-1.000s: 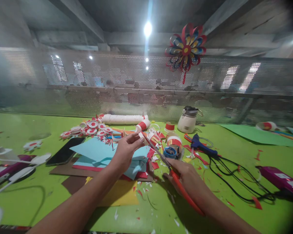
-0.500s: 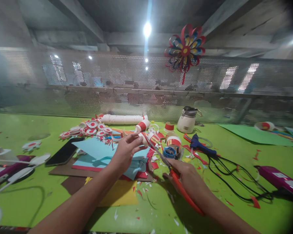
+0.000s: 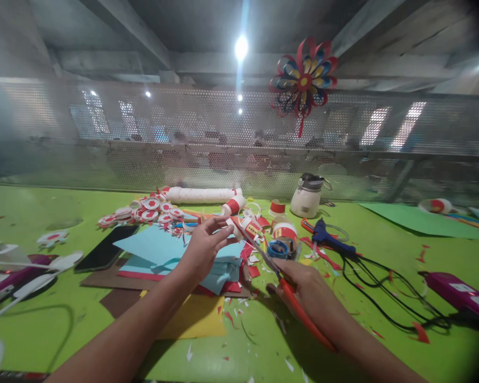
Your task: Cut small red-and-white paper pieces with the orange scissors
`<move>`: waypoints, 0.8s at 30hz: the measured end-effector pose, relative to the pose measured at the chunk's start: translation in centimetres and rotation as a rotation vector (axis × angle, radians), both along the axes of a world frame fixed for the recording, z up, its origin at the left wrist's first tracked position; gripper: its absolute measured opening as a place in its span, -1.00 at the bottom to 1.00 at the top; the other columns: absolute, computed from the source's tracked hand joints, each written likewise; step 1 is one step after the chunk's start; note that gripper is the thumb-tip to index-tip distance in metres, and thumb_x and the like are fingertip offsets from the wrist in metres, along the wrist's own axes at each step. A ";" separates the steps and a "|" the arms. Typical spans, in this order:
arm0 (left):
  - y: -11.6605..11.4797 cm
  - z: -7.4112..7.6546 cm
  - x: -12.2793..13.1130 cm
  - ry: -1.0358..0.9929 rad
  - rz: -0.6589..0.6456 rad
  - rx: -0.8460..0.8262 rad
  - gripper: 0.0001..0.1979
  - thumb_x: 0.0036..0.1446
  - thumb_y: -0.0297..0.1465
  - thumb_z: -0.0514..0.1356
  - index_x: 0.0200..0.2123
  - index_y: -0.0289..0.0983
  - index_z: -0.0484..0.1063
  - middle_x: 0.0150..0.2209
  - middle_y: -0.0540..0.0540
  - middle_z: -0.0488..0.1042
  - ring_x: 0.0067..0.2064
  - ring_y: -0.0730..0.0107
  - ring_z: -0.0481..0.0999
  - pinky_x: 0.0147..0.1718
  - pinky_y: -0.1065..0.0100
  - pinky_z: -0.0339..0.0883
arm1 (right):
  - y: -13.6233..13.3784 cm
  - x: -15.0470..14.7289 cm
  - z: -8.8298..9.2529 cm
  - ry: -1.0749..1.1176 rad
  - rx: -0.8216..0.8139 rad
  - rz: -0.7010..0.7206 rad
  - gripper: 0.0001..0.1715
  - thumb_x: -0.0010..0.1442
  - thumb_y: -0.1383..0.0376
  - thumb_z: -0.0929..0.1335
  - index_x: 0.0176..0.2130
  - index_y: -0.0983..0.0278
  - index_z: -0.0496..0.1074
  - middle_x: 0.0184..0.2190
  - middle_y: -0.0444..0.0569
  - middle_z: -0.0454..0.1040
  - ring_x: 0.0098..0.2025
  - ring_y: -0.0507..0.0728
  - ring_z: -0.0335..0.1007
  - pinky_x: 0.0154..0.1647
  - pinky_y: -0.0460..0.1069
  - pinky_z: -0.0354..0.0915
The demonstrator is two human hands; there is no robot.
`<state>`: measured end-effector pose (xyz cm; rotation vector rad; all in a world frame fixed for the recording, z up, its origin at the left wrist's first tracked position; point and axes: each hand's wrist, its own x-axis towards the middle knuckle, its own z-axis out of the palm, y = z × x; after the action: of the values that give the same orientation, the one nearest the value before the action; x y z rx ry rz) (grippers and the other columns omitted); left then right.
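My left hand (image 3: 203, 249) pinches a small red-and-white paper piece (image 3: 232, 227) between thumb and fingertips, above a stack of light blue paper sheets (image 3: 159, 250). My right hand (image 3: 309, 292) grips red-handled scissors (image 3: 281, 282); the blades point up-left and meet the paper piece. Paper scraps (image 3: 239, 306) lie scattered under both hands on the green table (image 3: 43, 330).
Red-and-white paper discs (image 3: 143, 213), a white roll (image 3: 203, 194), tape rolls (image 3: 281, 239), a blue glue gun (image 3: 329, 239) with black cord, a white kettle (image 3: 307, 196), a black phone (image 3: 106, 247), purple devices (image 3: 459, 295) at both sides. A paper pinwheel (image 3: 303, 80) hangs on the mesh fence.
My left hand's fingers shifted slightly on the paper piece and the scissor blades moved a little along it. Otherwise nothing has visibly moved.
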<state>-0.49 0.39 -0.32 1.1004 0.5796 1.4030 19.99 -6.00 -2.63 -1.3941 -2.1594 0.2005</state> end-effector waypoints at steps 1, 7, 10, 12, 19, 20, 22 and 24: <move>0.0 0.0 0.0 0.004 0.001 -0.002 -0.74 -0.09 -0.47 0.28 -0.25 -0.36 0.43 -0.28 -0.15 0.44 -0.23 0.30 0.45 -0.15 0.13 0.34 | -0.1 0.0 0.0 -0.003 0.002 -0.005 -0.60 0.08 0.37 0.30 -0.04 0.29 0.41 -0.13 0.06 0.51 -0.14 0.24 0.41 -0.10 0.08 0.27; 0.1 -0.1 -0.1 0.040 0.016 -0.012 -0.75 -0.11 -0.45 0.28 -0.28 -0.37 0.44 -0.29 -0.16 0.44 -0.24 0.27 0.45 -0.17 0.11 0.33 | -0.2 0.0 0.2 -0.007 0.009 -0.012 -0.61 0.05 0.39 0.30 -0.08 0.29 0.44 -0.18 0.05 0.54 -0.19 0.24 0.44 -0.15 0.08 0.29; 0.2 -0.2 -0.1 0.043 0.014 -0.005 -0.75 -0.11 -0.44 0.28 -0.28 -0.37 0.44 -0.29 -0.16 0.45 -0.24 0.28 0.45 -0.17 0.11 0.33 | -0.1 0.0 0.1 0.004 0.004 -0.005 -0.60 0.05 0.39 0.31 -0.07 0.27 0.44 -0.18 0.04 0.54 -0.22 0.23 0.45 -0.18 0.07 0.30; 0.3 -0.2 -0.1 0.039 0.022 -0.010 -0.75 -0.12 -0.44 0.29 -0.29 -0.37 0.44 -0.29 -0.16 0.45 -0.24 0.27 0.45 -0.17 0.11 0.33 | -0.1 0.0 0.1 0.007 -0.001 -0.001 -0.60 0.05 0.39 0.30 -0.07 0.26 0.43 -0.18 0.03 0.54 -0.22 0.23 0.45 -0.19 0.06 0.30; 0.1 -0.1 0.0 0.025 0.053 -0.030 -0.71 -0.17 -0.45 0.31 -0.28 -0.36 0.45 -0.29 -0.16 0.46 -0.24 0.28 0.45 -0.15 0.13 0.33 | -0.3 -0.3 0.3 0.012 -0.002 -0.003 -0.65 0.06 0.37 0.30 -0.11 0.25 0.46 -0.23 0.01 0.56 -0.26 0.22 0.46 -0.25 0.04 0.31; 0.1 0.0 0.1 0.018 0.060 -0.030 -0.71 -0.17 -0.45 0.32 -0.27 -0.35 0.45 -0.28 -0.16 0.46 -0.23 0.29 0.45 -0.14 0.14 0.33 | -0.3 -0.4 0.3 0.012 -0.006 -0.008 -0.66 0.06 0.36 0.30 -0.13 0.25 0.47 -0.25 0.02 0.56 -0.26 0.23 0.46 -0.25 0.04 0.31; 0.1 0.1 0.1 0.003 0.075 -0.029 -0.68 -0.17 -0.46 0.32 -0.24 -0.34 0.45 -0.23 -0.16 0.46 -0.22 0.31 0.44 -0.13 0.16 0.32 | -0.3 -0.3 0.3 0.013 -0.008 -0.015 -0.68 0.06 0.36 0.30 -0.15 0.26 0.47 -0.25 0.03 0.56 -0.25 0.24 0.45 -0.23 0.05 0.30; 0.1 0.1 0.2 0.004 0.074 -0.027 -0.65 -0.16 -0.46 0.31 -0.20 -0.34 0.44 -0.20 -0.17 0.46 -0.21 0.31 0.45 -0.12 0.17 0.32 | -0.2 -0.3 0.2 0.011 -0.006 -0.006 -0.65 0.06 0.37 0.30 -0.12 0.27 0.46 -0.22 0.04 0.55 -0.22 0.24 0.44 -0.19 0.06 0.29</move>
<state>-0.34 0.45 -0.23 1.0692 0.6459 1.4532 19.73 -6.22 -2.45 -1.4000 -2.1472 0.2118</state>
